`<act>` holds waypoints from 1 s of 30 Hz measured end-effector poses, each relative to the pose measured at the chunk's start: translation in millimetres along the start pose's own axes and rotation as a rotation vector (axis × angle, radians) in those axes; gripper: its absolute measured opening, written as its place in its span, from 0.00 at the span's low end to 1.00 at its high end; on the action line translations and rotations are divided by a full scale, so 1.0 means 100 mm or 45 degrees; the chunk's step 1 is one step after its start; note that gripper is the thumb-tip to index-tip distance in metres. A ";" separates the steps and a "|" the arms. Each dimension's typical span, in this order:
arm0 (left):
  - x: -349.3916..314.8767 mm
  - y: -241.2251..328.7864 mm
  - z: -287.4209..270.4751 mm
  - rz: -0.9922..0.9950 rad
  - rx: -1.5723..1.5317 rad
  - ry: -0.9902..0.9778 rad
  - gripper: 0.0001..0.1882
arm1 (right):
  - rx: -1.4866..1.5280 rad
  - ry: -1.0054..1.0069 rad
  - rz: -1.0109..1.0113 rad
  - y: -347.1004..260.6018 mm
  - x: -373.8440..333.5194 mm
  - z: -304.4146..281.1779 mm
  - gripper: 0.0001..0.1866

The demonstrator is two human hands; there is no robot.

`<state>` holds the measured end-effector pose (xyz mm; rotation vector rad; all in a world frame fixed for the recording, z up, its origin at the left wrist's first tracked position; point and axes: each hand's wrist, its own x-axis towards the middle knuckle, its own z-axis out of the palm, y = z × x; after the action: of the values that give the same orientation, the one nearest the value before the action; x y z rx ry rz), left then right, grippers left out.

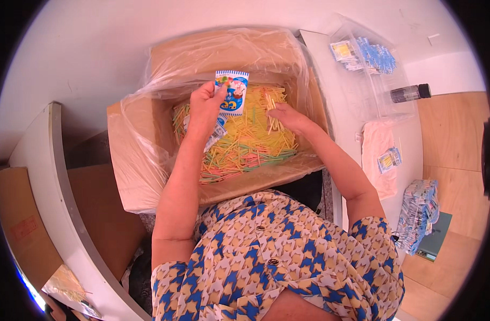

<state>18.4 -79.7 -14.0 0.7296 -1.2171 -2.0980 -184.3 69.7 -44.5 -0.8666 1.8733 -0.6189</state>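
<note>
My left hand (206, 102) pinches a small blue and white packet (235, 96) upright by its left side, over an open cardboard box. Inside the box lies a heap of thin coloured sticks (250, 144), mostly yellow, with green and pink ones toward the near side. My right hand (288, 116) is closed on several pale yellow sticks (272, 115) at the right of the heap. More blue and white packets (217, 134) lie on the sticks, partly behind my left wrist.
Clear plastic lines the cardboard box (130, 176). On the right-hand table stand a clear bin (357, 80) of packets, a dark bottle (411, 93), a pink cloth (374, 139) with a packet (389, 160) on it, and a packet stack (418, 214). A white panel edge (68, 187) rises at left.
</note>
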 end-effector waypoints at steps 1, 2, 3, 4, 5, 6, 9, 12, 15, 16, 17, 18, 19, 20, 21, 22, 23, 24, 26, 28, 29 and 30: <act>0.00 0.01 0.00 0.012 -0.002 0.019 0.07 | 0.424 -0.068 0.157 0.01 0.06 0.00 0.14; 0.00 0.01 0.01 0.003 -0.022 0.013 0.07 | 0.423 -0.061 0.151 0.03 0.10 -0.03 0.14; -0.01 0.02 0.00 0.009 -0.020 0.015 0.07 | 0.586 -0.162 0.190 -0.08 0.11 -0.03 0.13; -0.02 0.02 -0.01 0.011 -0.031 0.026 0.07 | 0.748 -0.264 0.229 -0.16 0.14 -0.01 0.12; -0.02 0.02 -0.03 0.013 -0.043 0.037 0.07 | 0.745 -0.267 0.226 -0.21 0.20 0.02 0.12; -0.02 0.02 -0.01 0.017 -0.045 0.044 0.07 | 0.873 -0.240 0.225 -0.26 0.26 0.03 0.12; -0.01 0.07 0.01 0.010 -0.095 0.049 0.07 | 1.086 -0.096 0.199 -0.43 0.51 0.09 0.10; -0.01 0.09 0.01 -0.001 -0.125 0.079 0.07 | 1.217 0.002 0.140 -0.39 0.68 0.11 0.08; 0.02 0.05 -0.02 0.018 -0.109 0.125 0.07 | 1.082 0.062 0.150 -0.42 0.60 0.17 0.07; 0.02 0.04 -0.04 0.017 -0.115 0.137 0.07 | 0.900 0.140 0.192 -0.48 0.55 0.19 0.06; 0.02 0.04 -0.06 0.003 -0.114 0.121 0.07 | 0.892 0.130 0.197 -0.45 0.58 0.22 0.06; 0.03 0.05 -0.06 -0.011 -0.107 0.088 0.07 | 0.880 0.187 0.187 -0.43 0.61 0.25 0.06; 0.03 0.05 -0.05 -0.011 -0.106 0.083 0.07 | 0.868 0.243 0.176 -0.42 0.63 0.25 0.07; 0.03 0.05 -0.03 -0.028 -0.075 0.078 0.06 | 0.870 0.246 0.174 -0.40 0.64 0.21 0.07; 0.01 0.04 -0.03 -0.047 -0.045 0.080 0.06 | 0.993 0.190 0.188 -0.39 0.62 0.17 0.08; 0.01 0.04 -0.04 -0.047 -0.044 0.083 0.06 | 1.115 0.133 0.202 -0.39 0.62 0.15 0.09; 0.02 0.04 -0.06 -0.068 -0.035 0.067 0.07 | 1.115 0.131 0.202 -0.41 0.67 0.12 0.09; 0.02 0.04 -0.05 -0.089 -0.026 0.047 0.07 | 1.017 0.156 0.200 -0.47 0.70 0.06 0.09; 0.01 0.05 -0.01 -0.100 -0.039 0.025 0.07 | 0.922 0.185 0.194 -0.51 0.72 -0.03 0.09; 0.00 0.06 0.00 -0.109 -0.046 0.009 0.07 | 0.780 0.096 0.230 -0.56 0.70 -0.07 0.07; -0.02 0.05 0.02 -0.128 -0.058 -0.009 0.08 | 0.784 0.099 0.224 -0.53 0.62 -0.08 0.07; -0.03 0.05 0.00 -0.143 -0.076 -0.013 0.08 | 0.766 0.004 0.229 -0.61 0.44 -0.03 0.08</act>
<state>21.2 -79.4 -9.0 0.7769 -1.1378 -2.2215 -181.9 -2.2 -22.9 -0.3013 1.6044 -0.9965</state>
